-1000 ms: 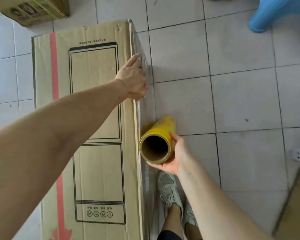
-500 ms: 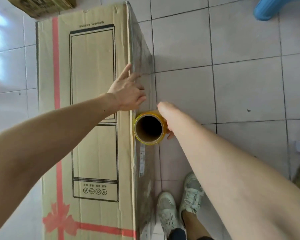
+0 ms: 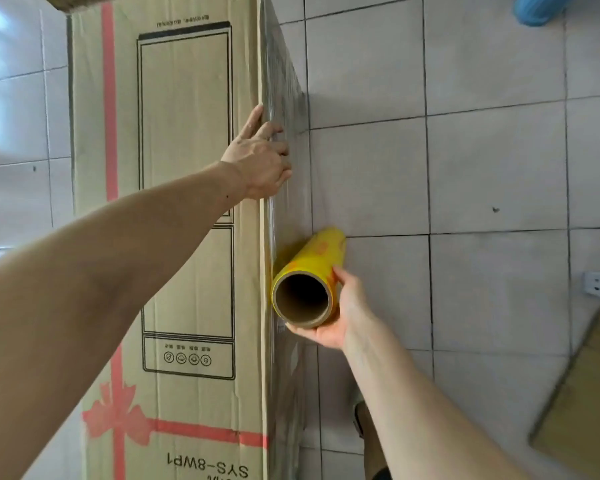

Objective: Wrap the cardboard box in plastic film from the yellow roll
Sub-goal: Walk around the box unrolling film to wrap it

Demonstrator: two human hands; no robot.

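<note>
Tall box (image 3: 187, 202) standing on a tiled floor (image 3: 482, 168), seen from above. Left hand (image 3: 260, 161) lies flat over the box's upper right edge, fingers extended onto film (image 3: 284, 98) covering the right side face. Right hand (image 3: 340, 317) curls around the near end of the yellow roll (image 3: 312, 268), held just beside that face. A blue object (image 3: 541, 8) appears at top right, flat cardboard (image 3: 582, 393) at lower right.

Bare tiled floor (image 3: 482, 174) lies open right of the cardboard box (image 3: 187, 202), bounded by flat cardboard sheet (image 3: 582, 396) and blue stool (image 3: 541, 8)
</note>
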